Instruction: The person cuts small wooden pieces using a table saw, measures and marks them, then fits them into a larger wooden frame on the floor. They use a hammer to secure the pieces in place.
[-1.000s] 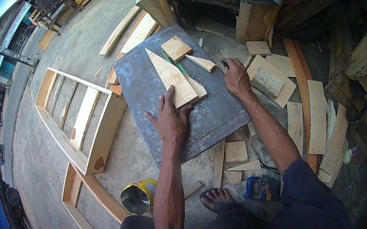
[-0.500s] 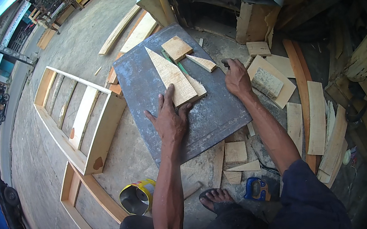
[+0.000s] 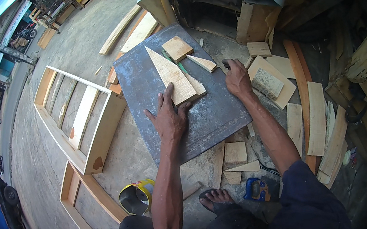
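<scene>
A grey metal sheet (image 3: 214, 119) lies on the concrete in front of me. On it rests a long triangular wooden wedge (image 3: 171, 74), with a square wooden block (image 3: 177, 48) and a small thin wedge (image 3: 202, 62) beside it. My left hand (image 3: 169, 119) lies flat with its fingers spread, the fingertips pressing on the wide lower end of the long wedge. My right hand (image 3: 237, 79) sits at the sheet's right edge with its fingers curled; a small dark object sticks out at the fingertips.
Two pale wooden frames (image 3: 79, 124) lie on the floor to the left. A yellow can (image 3: 138, 197) stands near my knee. Wood offcuts and planks (image 3: 315, 114) pile up to the right. A blue-handled tool (image 3: 256, 189) lies by my bare foot (image 3: 218, 198).
</scene>
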A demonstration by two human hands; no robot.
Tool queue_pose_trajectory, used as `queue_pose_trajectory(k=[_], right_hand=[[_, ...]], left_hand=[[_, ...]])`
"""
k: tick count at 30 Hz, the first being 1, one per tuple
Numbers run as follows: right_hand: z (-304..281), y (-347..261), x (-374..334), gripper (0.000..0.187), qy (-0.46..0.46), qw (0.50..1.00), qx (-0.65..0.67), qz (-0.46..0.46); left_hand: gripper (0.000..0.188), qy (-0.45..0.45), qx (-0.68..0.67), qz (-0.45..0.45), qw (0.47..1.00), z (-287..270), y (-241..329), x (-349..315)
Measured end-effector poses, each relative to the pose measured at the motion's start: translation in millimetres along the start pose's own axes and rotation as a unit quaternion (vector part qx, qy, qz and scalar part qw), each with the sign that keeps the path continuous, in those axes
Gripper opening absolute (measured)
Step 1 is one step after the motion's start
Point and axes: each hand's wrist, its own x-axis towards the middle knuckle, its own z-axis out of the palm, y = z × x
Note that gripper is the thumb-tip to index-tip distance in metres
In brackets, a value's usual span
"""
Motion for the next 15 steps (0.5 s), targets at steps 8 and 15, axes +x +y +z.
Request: queue_pose_trajectory(k=[8,15], right_hand=[[-6,-16,-2,0.042,0.039,0.992,0.022,-0.121],[-13,-20,-2,0.046,0.006,0.999,0.006,-0.043]], left_hand=[[0.078,0.008,0.004,0.002,1.000,2,-2,1],[0.079,0.005,-0.005,0.010,1.000,3,-1,5]])
